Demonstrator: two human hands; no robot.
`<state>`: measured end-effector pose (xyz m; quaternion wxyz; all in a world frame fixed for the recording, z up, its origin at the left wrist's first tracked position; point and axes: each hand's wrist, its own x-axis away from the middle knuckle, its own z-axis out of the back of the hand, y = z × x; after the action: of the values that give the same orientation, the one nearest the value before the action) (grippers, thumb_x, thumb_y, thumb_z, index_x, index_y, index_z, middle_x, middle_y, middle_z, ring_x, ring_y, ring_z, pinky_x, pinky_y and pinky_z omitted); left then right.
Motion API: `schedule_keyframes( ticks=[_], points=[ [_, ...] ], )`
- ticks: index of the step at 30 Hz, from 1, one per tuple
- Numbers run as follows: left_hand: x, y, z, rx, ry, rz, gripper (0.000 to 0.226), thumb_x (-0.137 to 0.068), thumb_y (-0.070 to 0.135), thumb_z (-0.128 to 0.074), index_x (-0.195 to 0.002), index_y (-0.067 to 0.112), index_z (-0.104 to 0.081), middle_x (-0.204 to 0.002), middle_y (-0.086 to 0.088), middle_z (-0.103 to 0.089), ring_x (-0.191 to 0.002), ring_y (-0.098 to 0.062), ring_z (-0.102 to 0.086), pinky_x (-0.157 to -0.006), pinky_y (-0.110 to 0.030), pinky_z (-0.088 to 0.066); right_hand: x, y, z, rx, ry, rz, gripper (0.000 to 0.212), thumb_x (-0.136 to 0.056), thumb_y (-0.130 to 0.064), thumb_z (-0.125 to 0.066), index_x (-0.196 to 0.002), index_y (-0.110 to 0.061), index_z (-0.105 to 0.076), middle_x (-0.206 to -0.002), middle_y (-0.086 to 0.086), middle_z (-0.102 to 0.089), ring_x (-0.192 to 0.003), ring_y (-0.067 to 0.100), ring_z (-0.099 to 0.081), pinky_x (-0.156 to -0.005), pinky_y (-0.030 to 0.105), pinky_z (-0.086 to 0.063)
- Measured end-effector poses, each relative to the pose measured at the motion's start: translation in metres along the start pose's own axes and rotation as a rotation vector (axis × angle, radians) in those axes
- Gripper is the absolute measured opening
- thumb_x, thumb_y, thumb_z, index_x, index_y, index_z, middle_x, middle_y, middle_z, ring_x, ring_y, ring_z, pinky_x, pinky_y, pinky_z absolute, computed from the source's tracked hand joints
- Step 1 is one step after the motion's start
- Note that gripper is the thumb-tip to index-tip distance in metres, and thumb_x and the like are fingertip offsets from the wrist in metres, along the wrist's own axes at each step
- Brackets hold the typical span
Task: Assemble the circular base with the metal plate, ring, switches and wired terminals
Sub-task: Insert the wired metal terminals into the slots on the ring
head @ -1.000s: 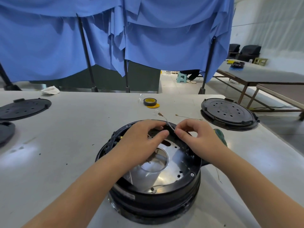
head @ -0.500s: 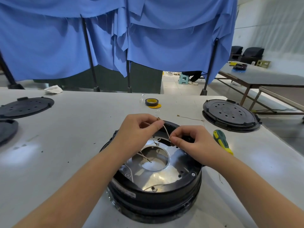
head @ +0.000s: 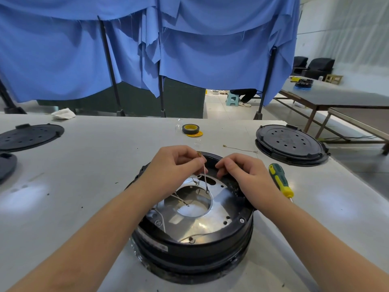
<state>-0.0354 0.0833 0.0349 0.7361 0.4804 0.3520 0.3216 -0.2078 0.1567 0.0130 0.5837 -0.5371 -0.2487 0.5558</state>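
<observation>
Shiny metal plate (head: 219, 216), matt table (head: 88, 165)

Left hand (head: 174, 167) pinches a wired terminal (head: 204, 175) above the circular base (head: 195, 241). Right hand (head: 246, 178) curls at the far rim. Screwdriver (head: 280, 180) lies just right on the table (head: 84, 165).

workshop | blue curtains (head: 210, 60) | worktables (head: 84, 165) | screwdriver (head: 279, 180)

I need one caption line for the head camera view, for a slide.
Left hand pinches a wired terminal over the metal plate in the circular base; right hand rests curled on its rim.
</observation>
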Motion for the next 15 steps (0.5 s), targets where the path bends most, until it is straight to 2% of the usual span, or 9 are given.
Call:
schedule_keyframes(
  ticks=[5,9,12,15],
  points=[
    [0.002,0.003,-0.001,-0.022,-0.066,0.015,0.006,-0.089,0.016,-0.065,-0.086,0.014,-0.070,-0.078,0.004,-0.076,-0.077,-0.008,-0.072,-0.071,-0.013,-0.054,0.000,-0.001,0.000,-0.025,0.002,-0.025,0.029,-0.100,-0.016,-0.045,-0.088,-0.010,-0.071,-0.073,0.003,-0.069,-0.079,0.022,-0.064,-0.079,0.038,-0.052],
    [0.003,0.009,0.003,-0.092,-0.072,-0.018,0.007,-0.087,0.011,-0.066,-0.084,0.015,-0.070,-0.074,0.002,-0.075,-0.074,-0.009,-0.072,-0.073,-0.015,-0.055,-0.001,0.000,0.000,-0.020,-0.010,-0.020,0.033,-0.100,-0.016,-0.042,-0.087,-0.009,-0.071,-0.071,0.001,-0.069,-0.076,0.015,-0.063,-0.079,0.037,-0.051],
    [0.003,0.015,0.006,-0.187,-0.119,-0.047,0.013,-0.085,0.009,-0.065,-0.082,0.020,-0.071,-0.073,0.003,-0.074,-0.073,-0.008,-0.071,-0.074,-0.018,-0.056,-0.001,0.002,0.001,-0.028,-0.014,-0.007,0.034,-0.101,-0.015,-0.041,-0.087,-0.008,-0.071,-0.072,0.002,-0.069,-0.075,0.012,-0.063,-0.077,0.030,-0.051],
    [0.000,0.021,0.003,-0.357,-0.198,-0.053,0.015,-0.084,0.014,-0.063,-0.084,0.025,-0.073,-0.072,0.007,-0.072,-0.070,-0.011,-0.069,-0.066,-0.023,-0.056,-0.001,0.003,0.001,-0.077,0.017,0.017,0.036,-0.101,-0.014,-0.039,-0.087,-0.006,-0.070,-0.075,0.009,-0.070,-0.079,0.019,-0.065,-0.079,0.029,-0.052]
  ],
)
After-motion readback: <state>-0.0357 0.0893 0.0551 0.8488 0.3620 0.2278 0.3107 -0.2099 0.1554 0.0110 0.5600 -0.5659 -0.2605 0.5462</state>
